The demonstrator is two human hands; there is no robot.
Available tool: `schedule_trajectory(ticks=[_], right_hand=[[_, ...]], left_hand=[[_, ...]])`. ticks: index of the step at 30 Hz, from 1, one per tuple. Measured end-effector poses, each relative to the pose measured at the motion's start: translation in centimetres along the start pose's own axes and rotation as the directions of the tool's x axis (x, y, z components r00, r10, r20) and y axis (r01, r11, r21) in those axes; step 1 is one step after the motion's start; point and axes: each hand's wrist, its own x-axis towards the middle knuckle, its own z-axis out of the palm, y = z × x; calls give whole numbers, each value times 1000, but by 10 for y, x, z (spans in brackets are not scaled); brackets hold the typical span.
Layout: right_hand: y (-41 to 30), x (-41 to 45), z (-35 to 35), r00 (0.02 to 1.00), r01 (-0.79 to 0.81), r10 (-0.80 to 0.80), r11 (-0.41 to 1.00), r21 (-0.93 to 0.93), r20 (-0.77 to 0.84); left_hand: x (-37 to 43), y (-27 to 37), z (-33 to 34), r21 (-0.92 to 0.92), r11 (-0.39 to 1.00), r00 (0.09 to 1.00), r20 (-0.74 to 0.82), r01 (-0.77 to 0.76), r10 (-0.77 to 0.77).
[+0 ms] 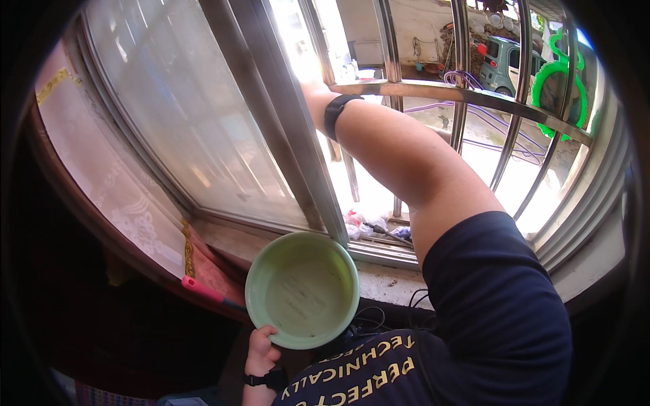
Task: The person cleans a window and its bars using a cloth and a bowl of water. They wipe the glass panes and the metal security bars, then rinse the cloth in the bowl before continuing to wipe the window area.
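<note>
My left hand [263, 346] grips the near rim of a round green plastic basin [302, 292], its thumb hooked over the edge. The basin is tilted so its inside faces up towards me, with some dark specks on the bottom. It is held against the window sill, by the lower corner of the sliding window's frame [299, 127]. My right arm reaches through the window opening, a black band round it near the wrist. The right hand itself is out of view, behind the frame and lost in bright glare. The frosted window pane [188, 106] stands to the left of that arm.
Metal window bars [459, 56] with a curved crossrail stand outside. Plastic bags [361, 223] and a dark rod lie at their foot. A pink-handled tool [203, 290] is left of the basin, beside a pale patterned curtain [122, 203]. Black cables [373, 317] run below the sill [388, 284].
</note>
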Motion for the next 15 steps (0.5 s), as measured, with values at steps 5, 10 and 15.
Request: schedule_trajectory(ticks=[5,10,15], right_hand=[[-4,7,-6,999,-26,32,987,161,-31],[2,-7,-4,998,48,-51,992,-117,-30],[22,-54,-15,973,161,-194,957,-242,-123]], left_hand=[[0,1,-3,19,999,999,-42,27,-27],[7,1,-9,10,998,998,-18,64,-64],[0,1,3,-99,995,998,56,-2,8]])
